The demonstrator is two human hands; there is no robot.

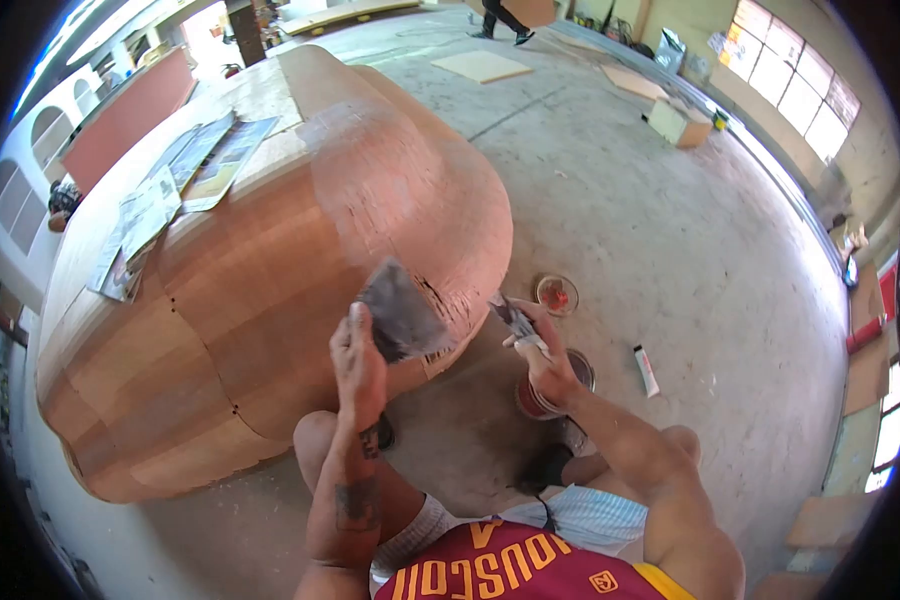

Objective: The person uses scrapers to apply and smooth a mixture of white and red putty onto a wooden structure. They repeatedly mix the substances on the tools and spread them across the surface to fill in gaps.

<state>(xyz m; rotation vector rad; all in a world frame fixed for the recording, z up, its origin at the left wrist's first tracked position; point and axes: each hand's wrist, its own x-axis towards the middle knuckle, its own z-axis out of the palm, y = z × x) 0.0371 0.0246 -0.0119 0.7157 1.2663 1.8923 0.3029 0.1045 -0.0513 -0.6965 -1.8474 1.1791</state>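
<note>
My left hand (pixel 358 365) is closed on the edge of a flat, grey-smeared square plate (pixel 402 312), held up in front of a large curved wooden form (pixel 210 340). Pinkish filler (pixel 380 180) coats the form's rounded end, with dark gaps and cracks showing in it. In my right hand (pixel 548 360) is a putty knife (pixel 513 318), its blade pointing up and left near the form's lower edge. Below that hand stands a tin can (pixel 538 402), partly hidden by the wrist. A round lid with red paste (pixel 556 294) lies on the floor just beyond.
Newspaper sheets (pixel 185 180) lie on top of the form. A white tube (pixel 646 371) rests on the concrete floor (pixel 660 240) at right. Farther off are a flat board (pixel 482 66), a box-like block (pixel 679 122) and a person's legs (pixel 503 20).
</note>
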